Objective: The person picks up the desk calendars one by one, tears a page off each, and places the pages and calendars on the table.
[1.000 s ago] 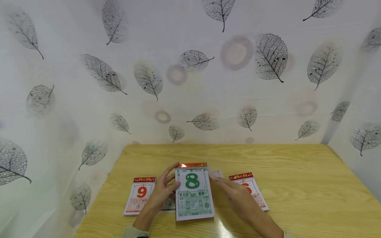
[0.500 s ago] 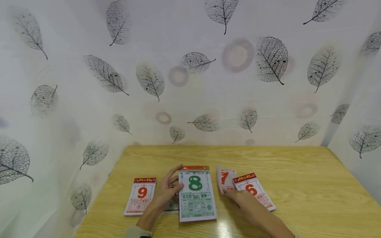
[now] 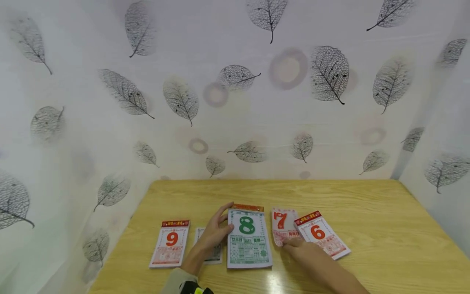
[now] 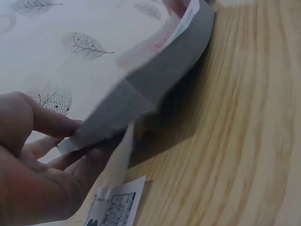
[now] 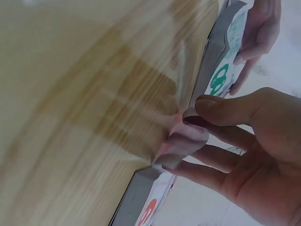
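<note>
My left hand (image 3: 216,232) grips the left edge of a thick tear-off calendar (image 3: 249,241) with a green 8 on its top page. In the left wrist view, thumb and fingers of the left hand (image 4: 42,165) hold that pad's edge, tilted above the table. With my right hand (image 3: 306,255) I pinch the lower part of a loose calendar page (image 3: 282,220) printed with a red 7. In the right wrist view, the page (image 5: 181,146) curls between thumb and fingers of the right hand (image 5: 254,146). Its right side meets a calendar with a red 6 (image 3: 322,234).
A calendar with a red 9 (image 3: 170,245) lies at the left of the wooden table (image 3: 367,212). Between it and the green 8 calendar lies a black-printed loose page (image 3: 214,255), partly behind the left hand. Leaf-patterned sheeting (image 3: 242,118) rises behind the table.
The red 7 page has gone from folded in my right hand to spread beside the red 6 calendar, which has shifted right. My left hand has moved right with the green 8 calendar, uncovering more of the black-printed page.
</note>
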`<action>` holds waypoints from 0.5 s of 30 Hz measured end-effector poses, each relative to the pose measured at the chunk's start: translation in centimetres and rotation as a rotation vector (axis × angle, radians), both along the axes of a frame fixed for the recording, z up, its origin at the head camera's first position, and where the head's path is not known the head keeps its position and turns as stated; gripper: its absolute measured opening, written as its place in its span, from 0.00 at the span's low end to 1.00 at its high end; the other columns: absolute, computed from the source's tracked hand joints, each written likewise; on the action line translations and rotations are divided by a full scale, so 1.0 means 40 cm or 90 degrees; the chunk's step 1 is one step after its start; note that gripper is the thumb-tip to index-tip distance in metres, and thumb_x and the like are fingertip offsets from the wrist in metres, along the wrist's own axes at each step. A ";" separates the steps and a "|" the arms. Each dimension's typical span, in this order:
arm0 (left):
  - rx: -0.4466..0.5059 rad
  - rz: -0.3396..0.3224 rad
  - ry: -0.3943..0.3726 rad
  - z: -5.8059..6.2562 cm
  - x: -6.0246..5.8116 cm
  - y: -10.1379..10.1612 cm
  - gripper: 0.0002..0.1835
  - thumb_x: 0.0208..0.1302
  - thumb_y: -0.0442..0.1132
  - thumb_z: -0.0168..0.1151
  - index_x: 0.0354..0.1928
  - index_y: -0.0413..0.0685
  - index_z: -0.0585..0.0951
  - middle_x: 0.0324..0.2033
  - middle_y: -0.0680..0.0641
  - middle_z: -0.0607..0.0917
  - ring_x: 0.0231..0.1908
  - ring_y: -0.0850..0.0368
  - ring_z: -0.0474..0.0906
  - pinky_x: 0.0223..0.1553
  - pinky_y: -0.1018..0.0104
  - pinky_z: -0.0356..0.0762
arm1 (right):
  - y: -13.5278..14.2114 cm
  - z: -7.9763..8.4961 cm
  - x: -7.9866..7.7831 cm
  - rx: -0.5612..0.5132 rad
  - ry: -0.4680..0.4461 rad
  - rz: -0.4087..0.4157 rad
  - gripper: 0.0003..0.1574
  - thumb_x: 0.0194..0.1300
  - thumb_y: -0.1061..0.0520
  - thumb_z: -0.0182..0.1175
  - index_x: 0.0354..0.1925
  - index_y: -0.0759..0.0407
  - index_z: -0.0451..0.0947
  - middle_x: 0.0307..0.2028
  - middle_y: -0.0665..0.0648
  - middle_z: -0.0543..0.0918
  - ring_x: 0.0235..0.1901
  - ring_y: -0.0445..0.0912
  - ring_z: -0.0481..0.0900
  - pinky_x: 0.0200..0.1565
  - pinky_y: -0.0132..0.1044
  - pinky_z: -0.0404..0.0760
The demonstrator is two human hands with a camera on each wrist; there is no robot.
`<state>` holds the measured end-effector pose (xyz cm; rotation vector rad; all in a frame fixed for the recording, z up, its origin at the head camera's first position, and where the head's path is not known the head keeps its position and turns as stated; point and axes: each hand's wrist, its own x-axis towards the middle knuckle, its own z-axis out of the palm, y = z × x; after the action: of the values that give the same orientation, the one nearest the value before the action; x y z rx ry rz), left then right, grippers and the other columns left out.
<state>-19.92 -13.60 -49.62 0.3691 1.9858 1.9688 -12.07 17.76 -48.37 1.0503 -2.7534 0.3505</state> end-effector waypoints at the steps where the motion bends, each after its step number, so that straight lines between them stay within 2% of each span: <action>1: -0.009 0.004 0.002 0.001 0.000 -0.002 0.38 0.73 0.27 0.55 0.81 0.50 0.55 0.67 0.30 0.71 0.50 0.41 0.83 0.47 0.57 0.83 | -0.002 -0.001 0.002 0.000 0.015 0.013 0.15 0.65 0.64 0.65 0.51 0.57 0.85 0.51 0.59 0.86 0.48 0.53 0.85 0.43 0.43 0.88; 3: -0.031 0.002 0.014 0.002 0.000 -0.004 0.38 0.72 0.27 0.54 0.81 0.49 0.55 0.67 0.29 0.71 0.50 0.39 0.83 0.47 0.55 0.84 | -0.005 -0.002 0.006 -0.003 0.037 0.032 0.17 0.65 0.62 0.66 0.53 0.57 0.85 0.56 0.61 0.84 0.52 0.56 0.84 0.45 0.46 0.88; 5: -0.044 -0.009 0.032 0.001 0.000 -0.005 0.39 0.72 0.25 0.54 0.81 0.47 0.54 0.65 0.28 0.72 0.51 0.37 0.83 0.47 0.53 0.84 | -0.006 0.000 0.011 -0.016 0.035 0.041 0.19 0.66 0.60 0.67 0.55 0.58 0.83 0.60 0.62 0.82 0.55 0.57 0.83 0.48 0.48 0.87; 8: -0.075 -0.015 0.071 -0.001 -0.002 -0.002 0.39 0.71 0.23 0.53 0.81 0.42 0.53 0.63 0.27 0.72 0.54 0.34 0.80 0.47 0.52 0.85 | -0.007 0.007 0.018 -0.052 -0.027 0.044 0.20 0.67 0.59 0.67 0.56 0.58 0.79 0.59 0.59 0.81 0.53 0.54 0.83 0.49 0.47 0.86; 10: -0.104 -0.008 0.093 -0.003 -0.003 0.002 0.39 0.69 0.22 0.54 0.80 0.40 0.54 0.64 0.27 0.72 0.56 0.33 0.79 0.47 0.52 0.85 | -0.007 0.012 0.023 -0.073 -0.075 0.033 0.23 0.70 0.58 0.65 0.61 0.59 0.75 0.57 0.57 0.82 0.53 0.52 0.83 0.50 0.47 0.86; 13: -0.188 0.020 0.130 -0.004 -0.002 0.013 0.40 0.66 0.22 0.58 0.79 0.40 0.58 0.64 0.28 0.73 0.56 0.34 0.79 0.48 0.51 0.85 | -0.007 0.014 0.029 -0.080 -0.140 -0.012 0.27 0.75 0.54 0.60 0.67 0.59 0.71 0.57 0.54 0.82 0.55 0.51 0.82 0.53 0.49 0.84; 15: -0.256 0.042 0.157 -0.003 0.000 0.022 0.42 0.62 0.22 0.62 0.78 0.41 0.61 0.65 0.30 0.73 0.59 0.35 0.78 0.53 0.47 0.83 | -0.005 0.009 0.032 -0.062 -0.140 -0.028 0.27 0.76 0.52 0.59 0.68 0.59 0.73 0.62 0.58 0.81 0.60 0.56 0.80 0.56 0.53 0.82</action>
<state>-19.92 -12.70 -49.74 0.4668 2.5111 1.5626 -10.77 17.57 -48.02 0.9792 -2.9095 0.6214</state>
